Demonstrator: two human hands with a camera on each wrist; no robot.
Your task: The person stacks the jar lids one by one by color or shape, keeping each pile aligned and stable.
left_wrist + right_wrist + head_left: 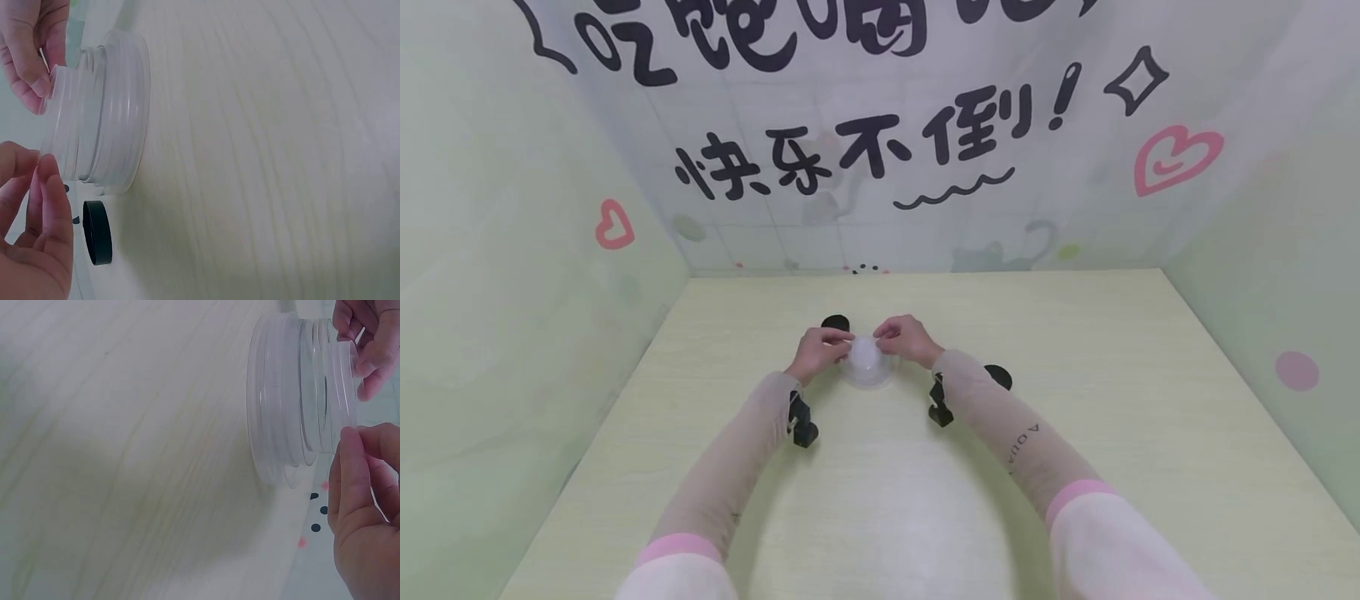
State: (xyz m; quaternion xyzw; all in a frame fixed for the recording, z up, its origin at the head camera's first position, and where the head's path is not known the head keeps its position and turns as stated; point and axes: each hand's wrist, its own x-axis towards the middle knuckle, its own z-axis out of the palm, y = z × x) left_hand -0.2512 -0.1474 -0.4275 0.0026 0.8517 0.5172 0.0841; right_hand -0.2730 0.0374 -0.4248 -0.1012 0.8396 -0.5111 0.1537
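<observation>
A stack of round clear plastic containers [867, 375] stands on the table, the widest part at the bottom and narrower parts above. On top sits a smaller translucent plastic container [64, 119]. My left hand [822, 352] pinches its upper rim on the left between thumb and fingertips. Across from it, my right hand [908, 340] pinches the same rim on the right. In the right wrist view the translucent container [341, 394] rests on or in the clear part below; which of these I cannot tell.
Behind my left hand lies a round black lid [835, 322]. A second black round thing [998, 377] is partly hidden behind my right forearm. The pale wooden table [880, 500] meets a printed curtain [820, 242] at the back, with side panels left and right.
</observation>
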